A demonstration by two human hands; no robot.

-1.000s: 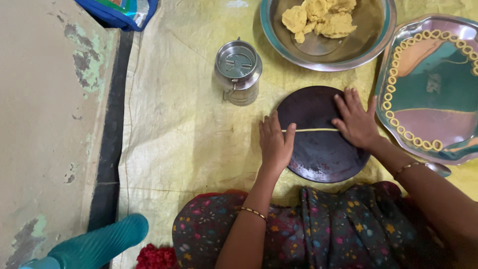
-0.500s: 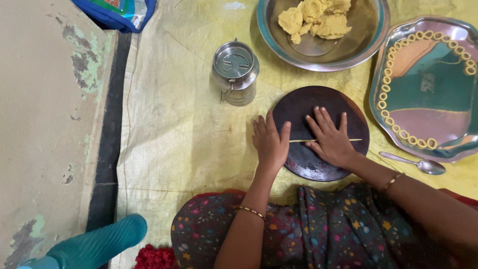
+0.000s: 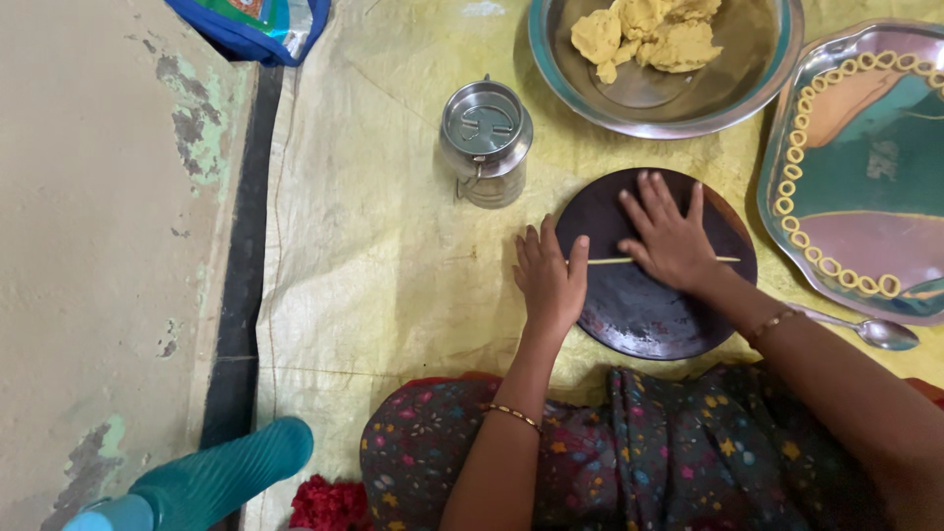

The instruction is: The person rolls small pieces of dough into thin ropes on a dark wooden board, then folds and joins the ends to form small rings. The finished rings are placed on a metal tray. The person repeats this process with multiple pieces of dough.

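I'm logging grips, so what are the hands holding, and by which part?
Nothing is gripped. Both the left hand and right hand lie flat, palms pressing a thin dough strand on the dark round board.

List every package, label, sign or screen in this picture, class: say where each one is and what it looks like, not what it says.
Printed packet: top left edge, cut off by the frame, inside a blue bag; green, red and pale patches.
Blue bag: top left, where the bare floor meets the yellow mat; soft, rounded, with a white rim.
No signs or screens in view.

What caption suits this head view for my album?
Both hands, left hand and right hand, roll a thin dough strand on a dark round board.
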